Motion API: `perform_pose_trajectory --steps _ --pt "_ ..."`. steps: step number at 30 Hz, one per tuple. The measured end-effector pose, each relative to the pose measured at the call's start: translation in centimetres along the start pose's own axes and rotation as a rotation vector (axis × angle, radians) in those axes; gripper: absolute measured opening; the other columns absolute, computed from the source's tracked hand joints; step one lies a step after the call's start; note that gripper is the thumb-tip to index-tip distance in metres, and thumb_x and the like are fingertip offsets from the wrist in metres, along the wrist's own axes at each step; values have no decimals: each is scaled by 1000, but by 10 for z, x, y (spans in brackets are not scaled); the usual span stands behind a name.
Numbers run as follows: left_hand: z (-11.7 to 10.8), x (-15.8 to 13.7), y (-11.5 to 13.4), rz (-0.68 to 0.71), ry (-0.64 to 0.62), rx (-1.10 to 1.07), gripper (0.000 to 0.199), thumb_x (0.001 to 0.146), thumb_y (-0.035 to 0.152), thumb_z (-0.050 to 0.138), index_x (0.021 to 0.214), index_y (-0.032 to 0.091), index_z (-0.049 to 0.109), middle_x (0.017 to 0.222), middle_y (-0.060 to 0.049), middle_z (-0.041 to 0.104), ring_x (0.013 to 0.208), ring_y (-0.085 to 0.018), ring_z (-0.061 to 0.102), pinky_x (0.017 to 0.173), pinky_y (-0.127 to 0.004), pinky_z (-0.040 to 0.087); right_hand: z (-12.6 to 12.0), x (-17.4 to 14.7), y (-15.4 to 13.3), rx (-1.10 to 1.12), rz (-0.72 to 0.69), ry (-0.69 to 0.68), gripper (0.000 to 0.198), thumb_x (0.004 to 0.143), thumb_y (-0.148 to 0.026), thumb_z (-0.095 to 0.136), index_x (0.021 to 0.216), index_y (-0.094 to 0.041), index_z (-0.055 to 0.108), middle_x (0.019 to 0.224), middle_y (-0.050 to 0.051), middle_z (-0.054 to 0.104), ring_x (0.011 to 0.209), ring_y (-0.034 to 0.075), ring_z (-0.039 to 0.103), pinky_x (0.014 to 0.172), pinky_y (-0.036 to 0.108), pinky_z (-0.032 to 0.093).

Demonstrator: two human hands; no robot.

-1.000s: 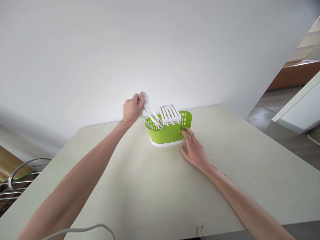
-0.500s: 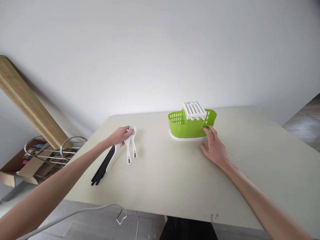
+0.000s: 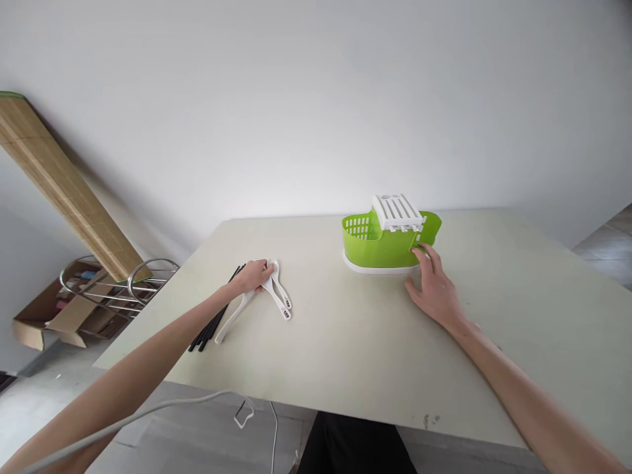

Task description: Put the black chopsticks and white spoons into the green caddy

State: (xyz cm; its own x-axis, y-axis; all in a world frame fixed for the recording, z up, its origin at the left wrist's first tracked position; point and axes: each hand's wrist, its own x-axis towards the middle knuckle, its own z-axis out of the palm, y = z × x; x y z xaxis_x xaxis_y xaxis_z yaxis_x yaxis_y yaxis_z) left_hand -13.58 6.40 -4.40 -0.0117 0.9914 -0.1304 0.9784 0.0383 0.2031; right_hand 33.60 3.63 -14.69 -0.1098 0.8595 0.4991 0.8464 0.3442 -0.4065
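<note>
My left hand [image 3: 254, 276] is closed over the bowl ends of the white spoons [image 3: 277, 299], at the left of the table. Two spoon handles with small dark labels point toward the front right; a third white spoon [image 3: 231, 320] slants toward the front left, its upper end hidden by the hand. Beneath my wrist and just left of it lie several black chopsticks [image 3: 211, 329]. Fingers apart, my right hand [image 3: 435, 289] touches the front right of a green utensil basket [image 3: 378, 253] with a white base. A slotted white rack [image 3: 397, 212] sits on top of it.
The pale table [image 3: 345, 355] meets a white wall at the back. Off its left side are a metal rack [image 3: 123, 293], an open cardboard box [image 3: 74, 322] and a long leaning board [image 3: 69, 184]. A white cable [image 3: 162, 409] crosses near the front edge.
The two labelled spoons have swung so their handles point further right, with my left hand over their bowls. My right hand stays at the basket. The whole view has shifted slightly.
</note>
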Motion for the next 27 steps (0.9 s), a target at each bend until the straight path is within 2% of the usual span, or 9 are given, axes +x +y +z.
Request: perform_pose_trajectory --steps 4,10,13,17,21,24,27 --pt "8 -4 -1 -19 20 41 36 92 51 45 67 27 53 51 -4 64 65 -27 69 77 -34 50 0 1 0 -3 5 -7 73 95 -31 50 164 -26 26 168 17 34 95 28 70 66 40 56" --pt "16 -10 6 -141 140 105 43 96 58 43 94 21 65 94 -18 77 97 -37 73 80 -39 50 -1 1 1 2 9 -11 72 96 -31 50 164 -26 26 169 17 33 91 27 70 68 41 57" --pt "10 -8 11 -175 130 98 51 96 64 44 103 18 66 109 -21 76 102 -37 72 82 -40 51 -2 1 1 0 10 -22 73 96 -30 49 165 -27 25 169 17 32 96 28 70 69 42 58" --pt "-10 -12 16 -157 152 70 56 102 65 33 109 19 65 126 -19 72 112 -32 69 94 -40 51 -3 1 2 4 -4 -18 75 95 -30 49 166 -27 24 168 17 32 109 32 68 71 42 59" --pt "-11 -41 10 -107 275 42 58 101 65 37 126 18 60 137 -19 67 126 -34 63 107 -45 46 -3 1 2 6 6 -26 78 95 -29 50 167 -28 21 169 17 32 105 31 69 71 42 59" --pt "10 -78 -3 -120 250 40 73 97 72 41 144 17 50 149 -20 59 142 -39 52 115 -50 41 -4 1 1 -3 14 -33 78 94 -29 50 167 -28 21 169 16 32 105 31 69 72 42 59" --pt "36 -107 -12 -148 219 8 77 97 74 38 151 19 45 156 -18 54 148 -36 48 117 -47 42 -4 2 0 -4 17 -36 76 94 -28 50 166 -27 24 170 16 32 100 29 70 72 42 59"
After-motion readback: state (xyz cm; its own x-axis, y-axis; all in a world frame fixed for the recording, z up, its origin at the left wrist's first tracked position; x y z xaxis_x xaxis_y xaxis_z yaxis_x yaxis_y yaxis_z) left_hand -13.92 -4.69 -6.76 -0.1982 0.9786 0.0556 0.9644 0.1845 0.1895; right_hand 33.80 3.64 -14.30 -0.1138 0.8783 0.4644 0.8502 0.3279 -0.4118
